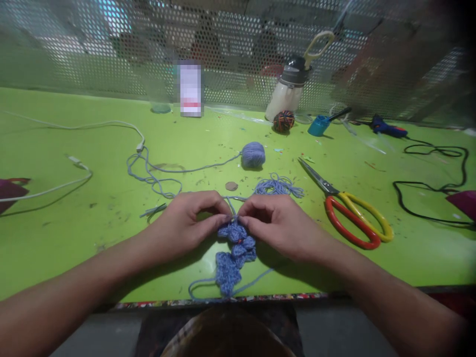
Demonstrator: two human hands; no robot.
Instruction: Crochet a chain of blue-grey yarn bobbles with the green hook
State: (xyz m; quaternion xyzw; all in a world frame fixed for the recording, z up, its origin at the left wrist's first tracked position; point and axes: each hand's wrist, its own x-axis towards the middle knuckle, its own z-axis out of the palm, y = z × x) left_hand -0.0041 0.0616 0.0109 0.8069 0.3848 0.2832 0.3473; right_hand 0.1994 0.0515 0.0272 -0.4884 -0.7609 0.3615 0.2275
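left hand [186, 220] | right hand [277, 225] | both pinch crochet piece [232, 255] top, between them

Brightly and evenly lit from overhead, with a pale sheen on the green counter [208, 144] toward the back, soft thin shadows beside the scissors [336, 196] and black cable [464, 168], and a darker one around the blue crochet piece [232, 263]. Sharp at centre, soft and hazy behind the perforated screen [92, 54]. Bowed at the edges by a wide lens, darkened heavily down the right side.
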